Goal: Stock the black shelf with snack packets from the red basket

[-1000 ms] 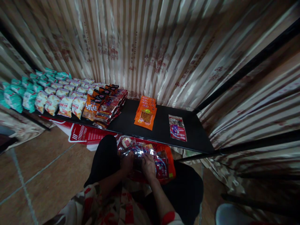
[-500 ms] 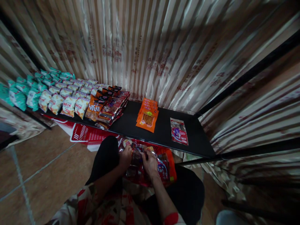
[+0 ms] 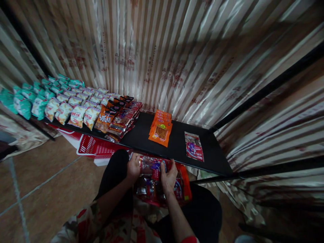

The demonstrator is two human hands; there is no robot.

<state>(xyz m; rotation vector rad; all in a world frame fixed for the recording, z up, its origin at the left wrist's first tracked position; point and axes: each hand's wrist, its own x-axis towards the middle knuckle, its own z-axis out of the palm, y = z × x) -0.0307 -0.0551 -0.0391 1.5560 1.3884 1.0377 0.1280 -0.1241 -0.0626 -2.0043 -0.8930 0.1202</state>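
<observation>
Between both hands is a red snack packet [image 3: 154, 166] with a purple mark, held sideways above a red basket. My left hand [image 3: 133, 167] is closed on the packet's left end. My right hand [image 3: 168, 176] grips its right end, thumb on top. Beneath it lie more packets, a dark red one [image 3: 144, 189] and an orange one [image 3: 186, 184] among them. In front, on the black shelf [image 3: 136, 135], a similar red packet [image 3: 194, 146] lies flat at the right. Overlapping orange packets [image 3: 161, 131] lie to its left.
Rows of teal bags [image 3: 21, 104], white bags [image 3: 77, 116], orange bags [image 3: 103, 119] and stacked red packets [image 3: 124, 118] fill the shelf's left part. A red basket [image 3: 93, 146] sits underneath. Striped curtain [image 3: 162, 50] hangs behind, and a black post [image 3: 268, 81] stands at the right.
My hands have lifted a red packet out from among the packets in the basket and hold it stretched between them. My right hand has shifted slightly right. The view has tilted a little.
</observation>
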